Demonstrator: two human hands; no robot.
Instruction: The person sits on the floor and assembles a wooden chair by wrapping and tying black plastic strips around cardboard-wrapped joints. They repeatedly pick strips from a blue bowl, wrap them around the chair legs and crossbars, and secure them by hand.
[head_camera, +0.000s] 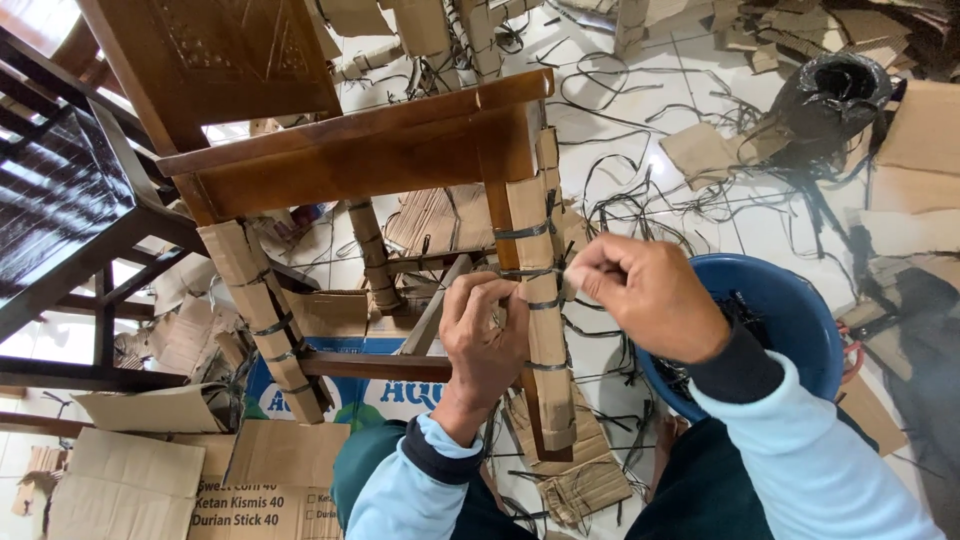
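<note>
Cardboard-wrapped chair leg (540, 300) between both grips, left hand (482, 335), right hand (645, 295)

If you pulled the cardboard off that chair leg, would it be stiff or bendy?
Probably bendy and light: the cardboard on the wooden chair leg folds round its corners, held on by thin black straps. It likely creases rather than snaps, like the crumpled scraps on the floor. The left hand and right hand press against it.

I count two hands (485, 335), one wooden chair (360, 150), three cardboard-wrapped legs (540, 300), one blue basin (790, 310).
</note>
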